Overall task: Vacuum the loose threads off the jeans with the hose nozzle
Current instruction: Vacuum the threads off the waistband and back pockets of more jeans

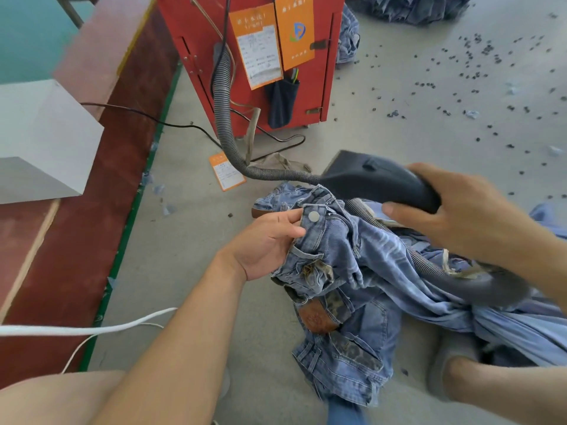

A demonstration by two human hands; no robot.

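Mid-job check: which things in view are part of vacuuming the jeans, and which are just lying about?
In the job:
- jeans, waistband held by the left hand
- black nozzle, gripped by the right hand
- ribbed hose
- red vacuum cabinet

Lying about:
- orange tag on the floor
- white cord
- dark bits scattered on the floor
- denim pile

Right hand (454, 210) and black nozzle (380, 179): motion-blurred; the nozzle's mouth cannot be made out. Ribbed hose (224, 118): its far end passes behind the jeans (352, 256) toward 4 o'clock. Red machine (245, 41): top cut off at 12 o'clock. Orange labels (256, 47): print too small to read.
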